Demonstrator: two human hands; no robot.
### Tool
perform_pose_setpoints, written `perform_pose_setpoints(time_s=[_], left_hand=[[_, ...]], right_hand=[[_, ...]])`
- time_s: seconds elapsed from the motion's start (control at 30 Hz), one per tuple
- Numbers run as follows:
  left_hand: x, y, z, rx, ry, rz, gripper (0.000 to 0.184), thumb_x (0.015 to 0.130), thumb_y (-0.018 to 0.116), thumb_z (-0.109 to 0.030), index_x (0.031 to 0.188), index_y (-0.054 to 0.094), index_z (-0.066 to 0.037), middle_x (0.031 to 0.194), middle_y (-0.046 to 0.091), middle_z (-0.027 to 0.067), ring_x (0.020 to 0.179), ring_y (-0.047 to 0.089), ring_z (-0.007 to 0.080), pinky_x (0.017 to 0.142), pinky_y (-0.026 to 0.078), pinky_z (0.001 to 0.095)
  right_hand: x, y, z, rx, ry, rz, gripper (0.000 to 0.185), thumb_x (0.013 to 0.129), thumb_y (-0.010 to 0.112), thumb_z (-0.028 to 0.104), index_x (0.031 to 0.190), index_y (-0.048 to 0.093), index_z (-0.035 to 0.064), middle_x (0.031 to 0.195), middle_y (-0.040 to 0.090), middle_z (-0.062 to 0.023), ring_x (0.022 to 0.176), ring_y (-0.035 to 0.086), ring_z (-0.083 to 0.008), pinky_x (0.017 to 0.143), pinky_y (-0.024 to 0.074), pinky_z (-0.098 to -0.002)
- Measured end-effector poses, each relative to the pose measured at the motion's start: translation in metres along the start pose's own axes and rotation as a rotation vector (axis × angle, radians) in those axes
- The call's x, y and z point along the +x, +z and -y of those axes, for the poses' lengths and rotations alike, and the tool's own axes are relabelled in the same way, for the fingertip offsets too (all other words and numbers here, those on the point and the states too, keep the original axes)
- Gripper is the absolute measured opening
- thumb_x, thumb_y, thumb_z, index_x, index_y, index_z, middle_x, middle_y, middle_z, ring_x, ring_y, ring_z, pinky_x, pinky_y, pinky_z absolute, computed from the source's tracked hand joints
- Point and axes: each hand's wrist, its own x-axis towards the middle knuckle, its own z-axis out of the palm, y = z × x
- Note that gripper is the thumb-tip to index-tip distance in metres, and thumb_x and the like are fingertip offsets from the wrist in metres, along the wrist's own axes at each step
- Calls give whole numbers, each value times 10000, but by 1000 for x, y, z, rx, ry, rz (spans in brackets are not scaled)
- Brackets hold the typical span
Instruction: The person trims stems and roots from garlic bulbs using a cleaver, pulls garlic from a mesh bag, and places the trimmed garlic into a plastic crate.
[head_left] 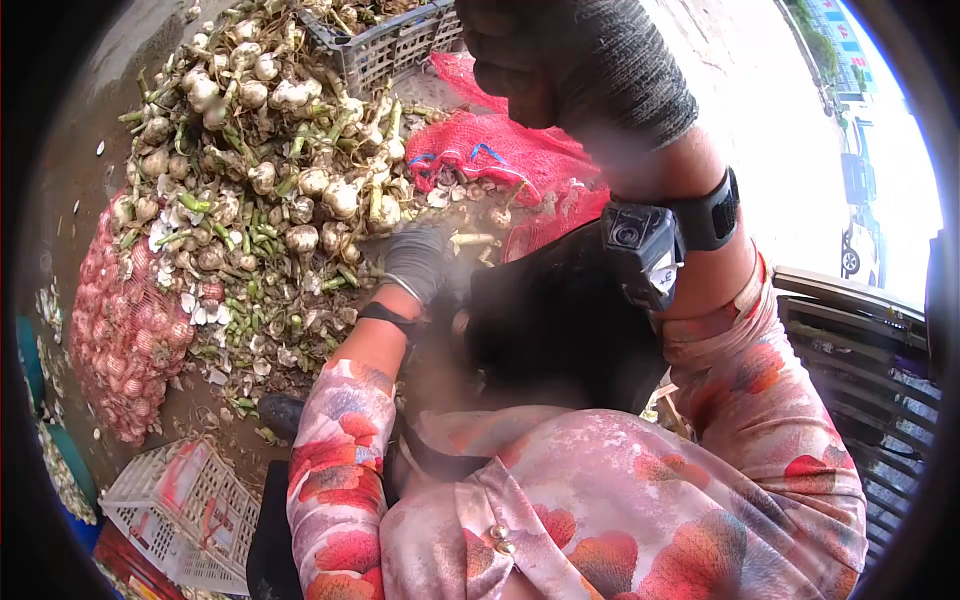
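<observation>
A large heap of garlic bulbs with stalks (290,180) lies on the ground ahead of me. My left hand (418,258), in a grey knit glove, reaches low at the heap's right edge, beside loose bulbs and trimmed stalks. Its fingers are blurred, and what they touch does not show. Raised close to the camera at the top is my right hand (560,65), in a dark grey glove with bare fingertips. Those fingers are curled closed, and anything inside them is hidden. A small camera (640,245) is strapped on the right wrist.
Red mesh sacking (500,150) lies beyond my left hand. A full mesh sack of garlic (125,330) stands left of the heap. One grey crate (395,50) sits at the back, a white crate (185,510) at lower left. A slatted rack (860,400) is at right.
</observation>
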Motion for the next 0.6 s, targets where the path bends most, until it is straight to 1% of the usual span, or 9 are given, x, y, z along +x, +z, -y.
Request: perform_pose_setpoints(time_s=[0.03, 0.13, 0.17, 0.2, 0.23, 0.37, 0.43, 0.47, 0.6], left_hand=[[10, 45, 5, 124, 43, -183, 525, 839, 553, -289, 1338, 482, -141, 1199, 608, 92, 1182, 511, 257, 1056, 282, 504], [23, 77, 5, 277, -48, -195, 460, 833, 564, -322, 1268, 562, -172, 1240, 565, 91, 1204, 469, 246, 1034, 274, 549], [25, 75, 5, 275, -119, 6, 440, 827, 576, -349, 1227, 597, -165, 1232, 561, 104, 1189, 476, 245, 1029, 284, 543], [22, 73, 7, 274, -191, 212, 427, 820, 588, -375, 1185, 632, -159, 1224, 557, 117, 1175, 483, 245, 1024, 293, 536], [14, 72, 14, 281, -206, 218, 427, 820, 588, -375, 1185, 632, -159, 1224, 557, 117, 1175, 483, 245, 1024, 293, 536], [-42, 72, 51, 70, -357, -121, 370, 880, 588, -332, 1145, 636, -79, 1033, 620, 116, 1032, 558, 268, 919, 430, 429], [-74, 30, 52, -1207, -640, -241, 327, 939, 552, -289, 1172, 588, -63, 963, 590, 60, 912, 555, 187, 797, 475, 325], [-88, 35, 69, -1445, -596, -245, 327, 960, 544, -288, 1184, 540, -51, 936, 551, 14, 834, 520, 120, 723, 468, 273], [-145, -53, 57, -1254, -516, -436, 320, 936, 562, -267, 1133, 588, -16, 942, 602, 19, 834, 544, 103, 763, 468, 276]], right_hand=[[6, 0, -2, -78, 9, -10, 247, 897, 607, 391, 829, 542, 162, 540, 399, 64, 426, 356, -57, 376, 263, -229], [38, -6, -25, -76, 9, 7, 273, 875, 642, 400, 821, 547, 150, 539, 457, 45, 423, 410, -74, 367, 308, -251], [50, -9, -35, -36, 5, 20, 285, 865, 658, 402, 811, 546, 146, 538, 476, 37, 420, 426, -82, 363, 324, -262], [53, -14, -42, -471, -258, 70, 258, 864, 647, 373, 893, 602, 121, 588, 535, -16, 469, 511, -148, 426, 405, -315], [56, -12, -49, -590, -315, 66, 258, 867, 644, 357, 897, 608, 103, 619, 558, -45, 515, 543, -174, 469, 428, -331], [66, 3, -91, -649, -277, 182, 289, 874, 637, 333, 916, 625, 47, 726, 630, -147, 686, 642, -268, 639, 498, -389], [57, 8, -106, -820, -4, 370, 316, 865, 636, 359, 934, 619, 51, 754, 636, -168, 725, 643, -315, 681, 485, -420], [54, 13, -124, -965, -63, 428, 315, 859, 637, 359, 950, 619, 58, 767, 638, -178, 751, 643, -334, 690, 488, -426], [38, 40, -178, -1134, -291, 675, 278, 830, 624, 334, 941, 609, 79, 755, 643, -175, 774, 646, -376, 696, 503, -451]])
